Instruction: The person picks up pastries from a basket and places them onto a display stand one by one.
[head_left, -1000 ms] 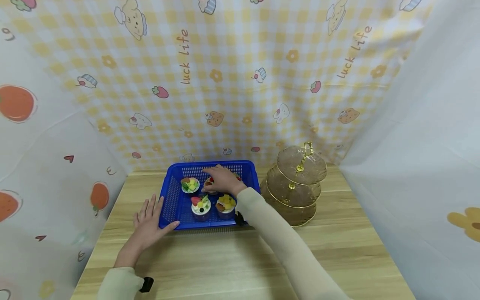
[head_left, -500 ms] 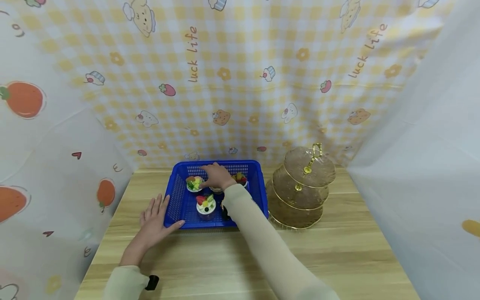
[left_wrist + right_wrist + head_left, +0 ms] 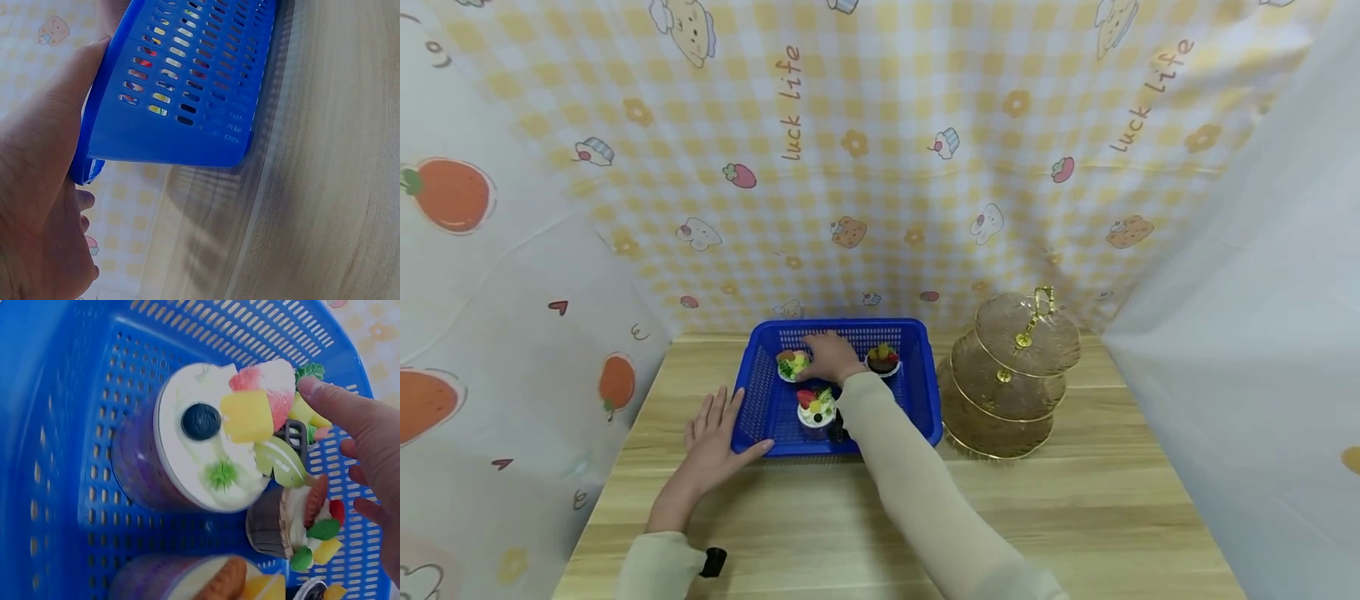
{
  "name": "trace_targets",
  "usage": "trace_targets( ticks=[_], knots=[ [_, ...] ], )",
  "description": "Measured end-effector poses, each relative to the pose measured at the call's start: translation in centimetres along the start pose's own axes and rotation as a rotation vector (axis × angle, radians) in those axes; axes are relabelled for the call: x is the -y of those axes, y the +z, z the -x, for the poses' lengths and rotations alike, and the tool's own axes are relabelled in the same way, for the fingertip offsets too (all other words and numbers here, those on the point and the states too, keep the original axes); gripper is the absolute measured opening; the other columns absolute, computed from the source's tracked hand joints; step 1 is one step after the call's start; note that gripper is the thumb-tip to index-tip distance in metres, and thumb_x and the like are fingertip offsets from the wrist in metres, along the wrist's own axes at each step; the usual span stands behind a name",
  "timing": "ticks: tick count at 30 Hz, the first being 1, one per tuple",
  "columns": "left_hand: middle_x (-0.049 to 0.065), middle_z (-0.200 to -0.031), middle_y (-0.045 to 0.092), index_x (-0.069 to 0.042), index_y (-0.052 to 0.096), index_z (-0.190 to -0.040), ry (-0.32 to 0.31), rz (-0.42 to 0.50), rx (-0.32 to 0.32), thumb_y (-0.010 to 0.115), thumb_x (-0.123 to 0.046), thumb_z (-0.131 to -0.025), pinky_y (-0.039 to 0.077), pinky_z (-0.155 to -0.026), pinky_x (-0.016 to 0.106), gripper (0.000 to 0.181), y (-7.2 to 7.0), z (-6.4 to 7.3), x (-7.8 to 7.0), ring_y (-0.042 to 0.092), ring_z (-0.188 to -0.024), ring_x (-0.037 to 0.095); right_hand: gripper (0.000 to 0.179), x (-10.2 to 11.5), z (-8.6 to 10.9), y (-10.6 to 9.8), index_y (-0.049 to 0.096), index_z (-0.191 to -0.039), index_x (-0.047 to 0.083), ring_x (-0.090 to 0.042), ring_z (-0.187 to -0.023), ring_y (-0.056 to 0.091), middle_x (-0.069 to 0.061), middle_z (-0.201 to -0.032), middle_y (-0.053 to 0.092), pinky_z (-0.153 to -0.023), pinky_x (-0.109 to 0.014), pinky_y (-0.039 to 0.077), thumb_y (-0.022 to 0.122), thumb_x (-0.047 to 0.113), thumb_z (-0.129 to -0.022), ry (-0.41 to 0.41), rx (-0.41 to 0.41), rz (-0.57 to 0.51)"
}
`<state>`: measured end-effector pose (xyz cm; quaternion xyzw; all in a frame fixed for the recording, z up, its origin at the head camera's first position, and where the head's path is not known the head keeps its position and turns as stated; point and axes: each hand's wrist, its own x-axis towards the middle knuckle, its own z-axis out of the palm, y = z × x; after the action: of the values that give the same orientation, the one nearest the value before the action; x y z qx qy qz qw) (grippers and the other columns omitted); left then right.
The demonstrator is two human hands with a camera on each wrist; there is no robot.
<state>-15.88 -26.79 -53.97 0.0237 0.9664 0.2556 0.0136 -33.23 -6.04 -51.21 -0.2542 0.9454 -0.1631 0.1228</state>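
Observation:
In the head view, my left hand (image 3: 712, 433) lies at the front left corner of a blue plastic basket (image 3: 928, 412). Its fingers are spread along the side and its thumb is over the front rim. My right hand (image 3: 833, 357) reaches into the basket, thumb and forefinger apart beside the back left cupcake (image 3: 792, 364), topped with yellow and green pieces. In the right wrist view the thumb tip overlaps that topping; contact cannot be told. A cream-topped dessert cup (image 3: 203, 437) stands in front, and a cupcake in a grey-brown case (image 3: 269, 522) sits under the right hand.
Right of the basket stands a three-tier cake stand (image 3: 1007, 375) with gold rims and a gold handle. A dark fruit-topped cupcake (image 3: 882, 360) sits at the basket's back right. Another dessert cup (image 3: 187, 578) shows in the right wrist view. A patterned curtain (image 3: 880, 208) hangs behind the table (image 3: 820, 525).
My right hand has shifted left inside the basket, from the middle back cupcake to the back left one. The left hand keeps its place at the corner. The head view has turned slightly.

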Motion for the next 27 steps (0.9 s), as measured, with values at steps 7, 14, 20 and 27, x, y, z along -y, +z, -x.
trace_targets(
  ticks=[7,14,20,27],
  knots=[
    [0.026,-0.166,-0.001,-0.013,0.010,-0.160,0.000,0.012,0.017,0.067,-0.062,-0.083,-0.003,-0.109,0.080,0.107,0.1,-0.2,-0.2,-0.007,-0.152,0.048,0.078,0.0,-0.3,0.1,0.042,-0.151,0.023,-0.023,-0.149,0.036,0.002,-0.154,0.047,-0.124,-0.039,0.028,0.075,0.048,-0.084,0.025,0.027,0.017],
    [0.028,-0.165,0.001,-0.011,0.012,-0.160,0.002,0.009,0.002,0.068,-0.060,-0.083,-0.003,-0.109,0.079,0.107,0.0,0.0,-0.1,-0.006,-0.151,0.050,0.079,-0.2,-1.5,0.8,0.044,-0.150,0.022,-0.018,-0.147,0.040,0.003,-0.154,0.048,-0.125,-0.033,0.026,0.078,0.045,-0.083,0.007,0.006,-0.008],
    [0.029,-0.164,0.003,-0.012,0.012,-0.160,0.003,0.012,-0.006,0.068,-0.059,-0.083,-0.002,-0.108,0.080,0.106,0.2,0.1,0.0,-0.004,-0.151,0.051,0.078,0.4,-1.0,0.6,0.043,-0.150,0.020,-0.020,-0.147,0.038,0.001,-0.153,0.048,-0.123,-0.036,0.030,0.078,0.042,-0.084,0.028,0.035,-0.022],
    [0.029,-0.164,0.003,-0.012,0.011,-0.160,0.010,0.026,-0.011,0.068,-0.060,-0.083,-0.003,-0.108,0.080,0.106,0.4,0.0,0.0,-0.005,-0.151,0.050,0.075,0.5,-1.4,1.2,0.048,-0.146,0.021,-0.018,-0.134,0.053,0.003,-0.145,0.057,-0.108,-0.035,0.048,0.081,0.041,-0.081,0.017,0.047,-0.031]
  ],
)
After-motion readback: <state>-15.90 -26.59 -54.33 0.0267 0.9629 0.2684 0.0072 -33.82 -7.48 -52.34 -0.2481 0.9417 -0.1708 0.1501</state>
